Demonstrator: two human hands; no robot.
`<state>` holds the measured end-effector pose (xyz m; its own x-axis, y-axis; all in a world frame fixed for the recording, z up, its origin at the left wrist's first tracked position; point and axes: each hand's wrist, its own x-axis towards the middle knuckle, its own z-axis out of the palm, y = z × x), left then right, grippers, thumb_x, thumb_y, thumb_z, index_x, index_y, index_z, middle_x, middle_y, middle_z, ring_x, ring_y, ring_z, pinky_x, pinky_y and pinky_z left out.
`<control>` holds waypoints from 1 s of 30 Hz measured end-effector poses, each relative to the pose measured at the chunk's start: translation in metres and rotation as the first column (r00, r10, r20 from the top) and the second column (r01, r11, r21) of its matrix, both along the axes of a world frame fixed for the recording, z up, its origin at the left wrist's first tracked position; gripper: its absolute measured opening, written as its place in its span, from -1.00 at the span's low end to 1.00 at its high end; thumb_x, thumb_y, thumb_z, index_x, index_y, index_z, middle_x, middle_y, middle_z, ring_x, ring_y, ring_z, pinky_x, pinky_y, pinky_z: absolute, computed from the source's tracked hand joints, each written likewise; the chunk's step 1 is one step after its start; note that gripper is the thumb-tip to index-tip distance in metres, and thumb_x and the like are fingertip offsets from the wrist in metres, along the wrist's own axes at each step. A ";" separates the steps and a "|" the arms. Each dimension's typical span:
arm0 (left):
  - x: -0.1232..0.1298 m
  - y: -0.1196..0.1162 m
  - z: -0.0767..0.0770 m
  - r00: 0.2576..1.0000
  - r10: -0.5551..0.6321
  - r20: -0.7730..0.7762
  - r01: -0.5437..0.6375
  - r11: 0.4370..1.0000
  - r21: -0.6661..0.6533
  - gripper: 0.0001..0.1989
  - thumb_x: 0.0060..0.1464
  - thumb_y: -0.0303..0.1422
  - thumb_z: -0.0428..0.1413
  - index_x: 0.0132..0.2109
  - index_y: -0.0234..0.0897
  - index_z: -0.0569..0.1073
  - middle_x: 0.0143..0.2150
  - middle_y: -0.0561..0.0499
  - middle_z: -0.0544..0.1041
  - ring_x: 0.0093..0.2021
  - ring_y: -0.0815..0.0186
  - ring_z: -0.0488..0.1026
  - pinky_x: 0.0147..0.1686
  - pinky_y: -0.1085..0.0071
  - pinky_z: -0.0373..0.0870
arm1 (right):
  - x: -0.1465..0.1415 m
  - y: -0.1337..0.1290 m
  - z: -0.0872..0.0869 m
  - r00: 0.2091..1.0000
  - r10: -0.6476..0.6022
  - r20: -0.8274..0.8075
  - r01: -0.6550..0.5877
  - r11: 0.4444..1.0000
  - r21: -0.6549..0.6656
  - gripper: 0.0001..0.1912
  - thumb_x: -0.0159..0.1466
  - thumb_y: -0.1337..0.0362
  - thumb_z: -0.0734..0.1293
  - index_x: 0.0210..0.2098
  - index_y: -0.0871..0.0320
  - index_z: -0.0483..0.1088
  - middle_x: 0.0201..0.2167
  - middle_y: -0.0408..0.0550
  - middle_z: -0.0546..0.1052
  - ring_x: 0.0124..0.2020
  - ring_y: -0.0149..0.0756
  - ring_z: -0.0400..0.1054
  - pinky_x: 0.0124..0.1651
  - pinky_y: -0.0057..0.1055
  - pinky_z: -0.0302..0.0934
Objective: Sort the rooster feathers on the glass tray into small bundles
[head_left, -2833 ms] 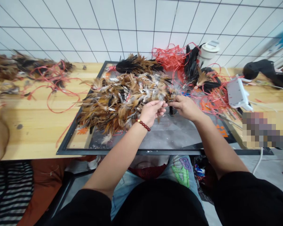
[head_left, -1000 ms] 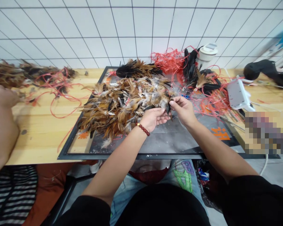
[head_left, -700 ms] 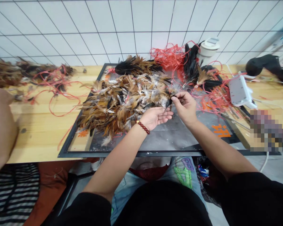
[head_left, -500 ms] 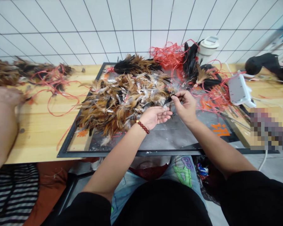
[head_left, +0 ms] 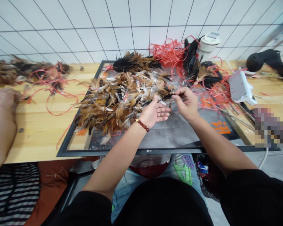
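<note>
Palm up with fingers stretched and thumb apart, my left hand [head_left: 155, 112] lies just in front of a pile of brown, black and whitish feathers [head_left: 118, 103]. Nothing shows in its palm. To the right of it, my right hand [head_left: 187, 103] pinches a dark feather [head_left: 167, 96] by its end between thumb and forefinger. That feather points left over the pile's right edge. Beneath both hands is a dark-framed clear panel [head_left: 174, 135] on the wooden table.
Behind the pile lies a tied bundle of black and brown feathers [head_left: 132, 62]. Tangled red string [head_left: 169, 51], a white lidded container [head_left: 208, 45] and a white box-shaped device [head_left: 241, 86] stand to the right. A co-worker's hand [head_left: 2, 106] is at left, near more feathers [head_left: 4, 73].
My left hand has opened, its thumb lifting away from the fingers, and turned more palm up. My right hand keeps its pinch in nearly the same place.
</note>
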<state>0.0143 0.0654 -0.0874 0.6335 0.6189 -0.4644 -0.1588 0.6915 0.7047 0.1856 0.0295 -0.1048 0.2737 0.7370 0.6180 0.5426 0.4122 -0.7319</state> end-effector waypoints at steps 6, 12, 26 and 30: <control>0.001 -0.003 0.002 0.998 0.066 -0.011 -0.067 0.998 -0.007 -0.49 0.32 -0.05 -0.08 -0.26 -0.42 0.50 -0.41 -0.10 0.56 -0.52 0.40 0.45 -0.44 0.46 0.43 | 0.003 0.001 0.003 0.996 0.054 -0.077 -0.053 0.999 0.007 -0.67 0.22 -0.05 0.41 -0.34 0.08 0.39 -0.41 -0.12 0.39 -0.36 -0.32 0.27 -0.22 -0.31 0.24; 0.002 -0.004 0.001 0.998 0.063 -0.014 -0.062 0.997 0.051 -0.70 0.27 -0.21 0.09 -0.29 -0.39 0.47 -0.50 0.02 0.47 -0.56 0.46 0.39 -0.47 0.51 0.39 | 0.002 0.002 0.001 0.991 0.092 -0.099 -0.098 0.993 -0.066 -0.68 0.19 -0.02 0.45 -0.34 0.08 0.39 -0.42 -0.13 0.40 -0.35 -0.32 0.29 -0.23 -0.32 0.26; 0.004 -0.013 0.002 0.998 -0.047 0.039 0.034 0.961 0.275 -0.72 0.25 -0.29 0.12 -0.40 -0.31 0.32 -0.55 0.14 0.32 -0.59 0.51 0.33 -0.54 0.59 0.28 | -0.007 -0.002 0.008 0.645 0.418 -0.640 -0.719 0.615 -0.323 -0.42 -0.08 -0.12 0.59 -0.27 0.17 0.47 -0.48 -0.14 0.51 -0.49 -0.38 0.40 -0.45 -0.43 0.30; 0.001 -0.011 0.002 0.985 -0.163 0.056 0.148 0.967 0.208 -0.73 0.30 -0.32 0.03 -0.35 -0.37 0.42 -0.50 0.04 0.46 -0.53 0.44 0.44 -0.46 0.51 0.40 | -0.008 0.001 0.004 0.686 0.333 -0.647 -0.606 0.753 -0.257 -0.54 -0.02 -0.07 0.58 -0.38 0.19 0.53 -0.60 -0.19 0.47 -0.59 -0.47 0.31 -0.49 -0.48 0.25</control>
